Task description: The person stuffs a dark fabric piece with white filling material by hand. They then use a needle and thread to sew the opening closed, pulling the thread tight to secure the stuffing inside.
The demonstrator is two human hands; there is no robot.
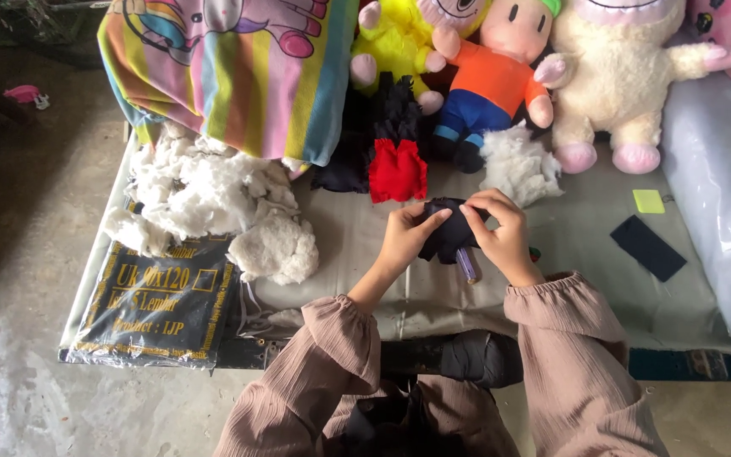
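- The left hand (403, 237) is closed around the left side of a small dark navy fabric piece (448, 230), with the thumb lying on top of it.
- The right hand (501, 230) pinches the right upper edge of the same fabric piece between the thumb and the bent fingers.
- The fabric piece is held just above the grey cloth-covered desk (585, 228), near its middle, between both hands.
- A thin purple pen-like stick (468, 265) shows just below the fabric piece, partly hidden by the right hand.
- A small lump of white stuffing fibre (518, 165) lies just behind the hands.
- A red and black soft fabric piece (397, 161) lies behind the left hand.
- A large heap of white stuffing fibre (213, 207) is on the left part of the desk, beside a black plastic packet with gold print (158, 305).
- Several plush toys stand along the far edge: a yellow one (395, 38), one in an orange shirt (497, 72) and a cream one (615, 80).
- A flat black rectangle (647, 247) and a small yellow-green square (648, 201) lie to the right, well apart from the hands.
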